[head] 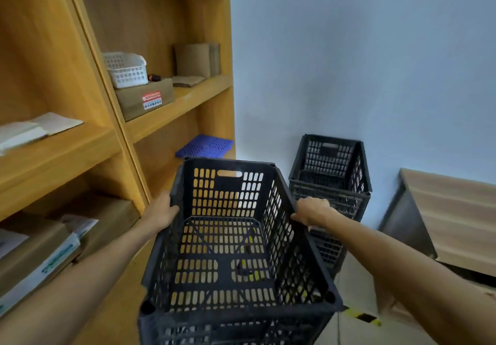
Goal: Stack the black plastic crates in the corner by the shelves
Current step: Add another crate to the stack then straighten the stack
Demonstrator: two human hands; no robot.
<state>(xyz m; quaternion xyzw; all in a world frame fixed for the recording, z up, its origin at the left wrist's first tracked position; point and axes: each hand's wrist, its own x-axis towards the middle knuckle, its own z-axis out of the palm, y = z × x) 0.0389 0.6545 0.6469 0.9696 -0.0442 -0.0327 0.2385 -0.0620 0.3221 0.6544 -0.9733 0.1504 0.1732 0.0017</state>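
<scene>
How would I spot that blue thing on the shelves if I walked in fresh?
Start at the wooden shelving unit along the left wall and find its right-hand column, beside the blue-grey wall. The blue perforated plastic piece lies flat on the lower shelf there, the only blue thing among brown boxes and a white basket.

A black crate (236,240) was held open side up, gripped at its left rim by the left hand (161,212) and at its right rim by the right hand (312,210). A stack (331,183) of black crates was seen in the corner against the wall (349,49). Wooden shelves (107,103) to the left carried a white basket (126,69), a carton (146,97) under it, and a blue grid (205,146). A cabinet (442,216) was placed at right.
</scene>
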